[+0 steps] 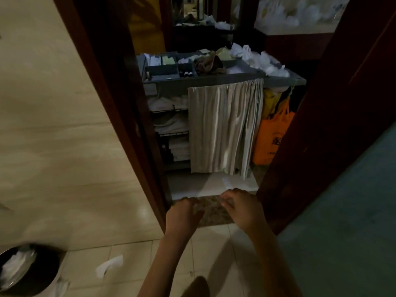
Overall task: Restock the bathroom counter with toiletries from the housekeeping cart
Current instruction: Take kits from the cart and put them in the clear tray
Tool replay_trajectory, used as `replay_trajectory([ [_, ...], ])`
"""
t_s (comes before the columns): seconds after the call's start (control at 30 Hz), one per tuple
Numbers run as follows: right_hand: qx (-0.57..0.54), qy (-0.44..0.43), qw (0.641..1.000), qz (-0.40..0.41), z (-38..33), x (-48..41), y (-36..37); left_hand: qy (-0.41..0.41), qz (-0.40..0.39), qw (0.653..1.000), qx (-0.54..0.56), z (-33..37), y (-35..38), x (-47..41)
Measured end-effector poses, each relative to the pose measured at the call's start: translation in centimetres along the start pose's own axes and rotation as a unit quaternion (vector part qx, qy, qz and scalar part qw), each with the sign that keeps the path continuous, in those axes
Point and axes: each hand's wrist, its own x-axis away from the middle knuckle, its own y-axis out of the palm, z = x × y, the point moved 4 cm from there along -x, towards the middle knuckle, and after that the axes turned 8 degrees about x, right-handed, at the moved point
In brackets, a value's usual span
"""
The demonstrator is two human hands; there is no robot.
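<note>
Grey plastic forms the top tray of the housekeeping cart (203,80), which stands just outside the doorway and broadside to it, its long axis running left to right past the dark wooden door frame (120,108). From the head view, the toiletries sit in the divided compartments at the tray's left end. What look like two small dark-capped bottles (186,73) are in the front compartment, and pale green packets (168,60) are in one behind, towards the back left corner. A brown cloth (211,65) and crumpled white wrappings (265,61) fill the middle and right end. Below, folded white linen (169,123) lies on the shelves at the left, a beige curtain (225,129) covers the middle, and an orange bag (272,138) hangs at the right. Both hands reach forward, low over the speckled stone threshold (212,215), well short of the cart. The left grip (184,211) and right grip (242,205) are blurred, but the fingers droop loosely, a little spread, with nothing in either. The bottles lie straight ahead of and above the left grip, and leftward of the right, so I judge the left the nearer for the pick. The bathroom counter is out of sight. A bin (25,269) with white waste stands at lower left on the tiled floor, a scrap of tissue (110,264) near it.
</note>
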Motion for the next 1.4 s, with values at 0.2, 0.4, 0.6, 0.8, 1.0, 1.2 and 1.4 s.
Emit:
replay_trajectory([
  [0.2, -0.023, 0.027, 0.999, 0.012, 2.0, -7.0, 1.0, 0.024, -0.008, 0.999, 0.021, 0.3, -0.1, -8.6],
  [0.4, -0.011, 0.029, 1.000, 0.006, 3.8, -19.5, -1.4, 0.034, -0.009, 0.999, 0.029, 1.7, -2.0, -21.3],
  [0.6, -0.017, 0.013, 1.000, 0.023, 3.8, -33.1, -5.5, 0.049, 0.104, 0.992, 0.046, 2.6, -7.3, -34.9],
  [0.8, -0.026, -0.005, 0.998, 0.051, 3.8, -43.3, -6.3, 0.019, 0.043, 0.998, 0.043, 2.0, -8.8, -43.9],
  [1.0, -0.046, -0.037, 0.998, 0.005, 2.6, -48.6, -3.4, -0.016, 0.029, 0.998, 0.050, -0.9, -8.8, -47.0],
  [1.2, -0.046, -0.066, 0.996, -0.024, 0.9, -55.2, -2.9, -0.055, 0.097, 0.991, 0.076, -3.2, -12.0, -52.7],
  [1.4, -0.069, -0.121, 0.990, -0.011, -1.1, -64.8, -4.4, -0.038, 0.202, 0.974, 0.100, -3.9, -17.4, -60.6],
])
